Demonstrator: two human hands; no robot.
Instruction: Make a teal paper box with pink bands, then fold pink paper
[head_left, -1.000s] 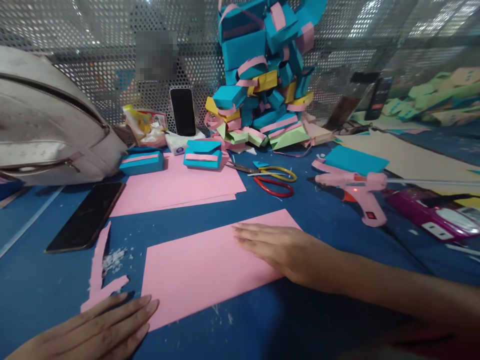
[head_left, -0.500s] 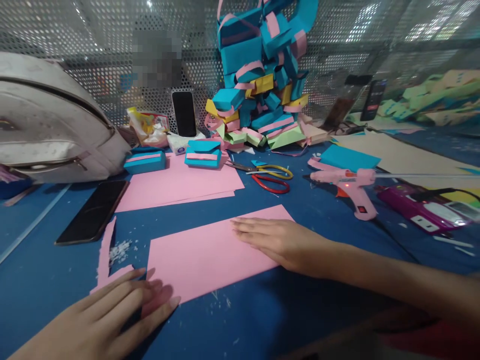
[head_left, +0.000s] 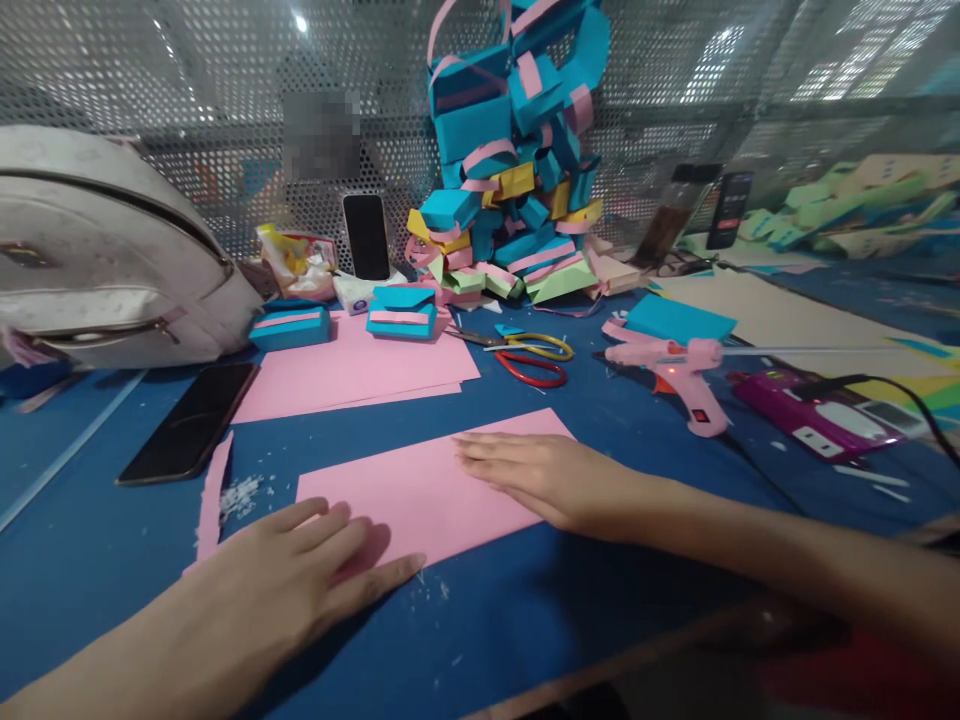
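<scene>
A pink sheet of paper [head_left: 420, 490], its near edge looking like a fold, lies flat on the blue table [head_left: 480, 640]. My right hand [head_left: 525, 475] rests flat on its right part, fingers together and stretched out to the left. Over the left part is my left hand [head_left: 322, 560], fingers spread, with the thumb along the near edge. A torn pink strip [head_left: 214, 495] and white crumbs [head_left: 244, 497] lie beyond my left wrist. Farther back, more pink sheets [head_left: 352, 370] carry two small blue paper boxes [head_left: 401, 315] with pink bands.
Scissors [head_left: 532, 360] and a pink glue gun [head_left: 675, 370] lie right of centre, near a purple power strip [head_left: 825, 415]. A phone [head_left: 191, 425] and a white backpack [head_left: 112, 250] are at left. Behind stands a pile of paper boxes [head_left: 480, 130] against a perforated metal screen [head_left: 202, 60].
My left hand has slid to the right and away from me, farther onto the pink sheet. My right hand stays on the paper. The view has shifted slightly.
</scene>
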